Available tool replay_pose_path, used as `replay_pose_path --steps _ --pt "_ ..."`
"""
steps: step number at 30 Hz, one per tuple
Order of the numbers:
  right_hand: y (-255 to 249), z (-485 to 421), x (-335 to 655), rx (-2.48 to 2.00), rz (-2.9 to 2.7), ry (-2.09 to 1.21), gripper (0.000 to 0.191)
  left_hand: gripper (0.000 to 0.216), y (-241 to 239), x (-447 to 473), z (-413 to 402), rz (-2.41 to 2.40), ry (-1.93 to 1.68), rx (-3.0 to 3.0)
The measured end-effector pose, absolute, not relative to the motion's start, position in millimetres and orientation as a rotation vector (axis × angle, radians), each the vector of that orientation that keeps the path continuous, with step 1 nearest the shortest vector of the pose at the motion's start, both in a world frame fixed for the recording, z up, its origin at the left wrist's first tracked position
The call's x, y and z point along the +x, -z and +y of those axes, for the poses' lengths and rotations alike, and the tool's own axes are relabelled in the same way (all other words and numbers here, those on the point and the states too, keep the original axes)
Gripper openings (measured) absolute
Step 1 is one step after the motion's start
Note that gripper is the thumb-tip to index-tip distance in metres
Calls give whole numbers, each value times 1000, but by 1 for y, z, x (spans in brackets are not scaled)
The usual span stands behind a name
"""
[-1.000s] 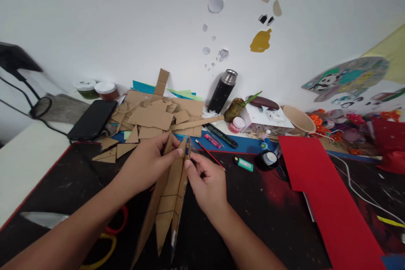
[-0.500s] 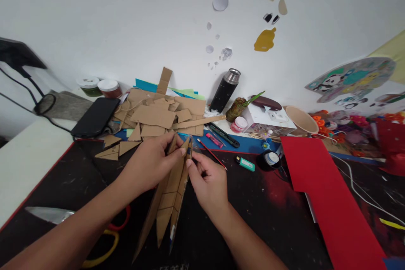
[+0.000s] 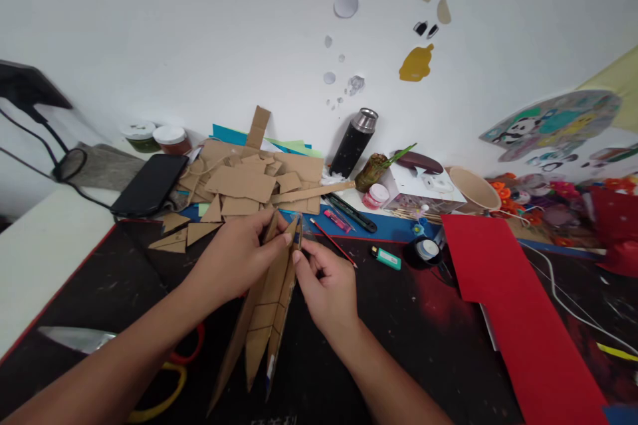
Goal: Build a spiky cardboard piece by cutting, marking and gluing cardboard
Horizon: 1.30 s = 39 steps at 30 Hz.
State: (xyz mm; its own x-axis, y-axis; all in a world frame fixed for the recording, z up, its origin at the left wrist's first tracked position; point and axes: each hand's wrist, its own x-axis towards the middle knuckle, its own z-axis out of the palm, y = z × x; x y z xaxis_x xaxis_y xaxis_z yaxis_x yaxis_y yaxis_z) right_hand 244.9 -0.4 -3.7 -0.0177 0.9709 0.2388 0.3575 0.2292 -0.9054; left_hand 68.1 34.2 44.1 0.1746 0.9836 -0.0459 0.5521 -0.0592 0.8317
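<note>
Over the dark table my two hands hold a bundle of long pointed cardboard pieces (image 3: 269,305) upright on edge, tips toward me. My left hand (image 3: 232,259) wraps the bundle's left side near its top, fingers closed on it. On the right side my right hand (image 3: 326,289) pinches the top edge with thumb and forefinger. Pencil lines show on the cardboard faces.
A heap of cardboard scraps (image 3: 249,182) lies behind the hands, with a black phone (image 3: 149,184) at its left. A red pencil (image 3: 333,242), a green lighter (image 3: 385,257), a black flask (image 3: 353,143) and a red sheet (image 3: 518,319) lie to the right. Scissors (image 3: 164,378) sit under my left forearm.
Both hands and the cardboard bundle have stayed nearly still; only the view shifted slightly.
</note>
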Motion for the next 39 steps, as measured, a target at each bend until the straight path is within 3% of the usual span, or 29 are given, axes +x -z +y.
replay_pose_path --steps 11,26,39 --pt "5 -1 244 -1293 -1522 -848 31 25 -42 67 34 1448 -763 1697" --pt "8 -1 242 -1246 -1184 -1302 33 30 -43 63 39 1446 -876 1680" --pt "2 2 245 -1240 -1160 -1226 26 41 -39 62 40 1401 -805 1586"
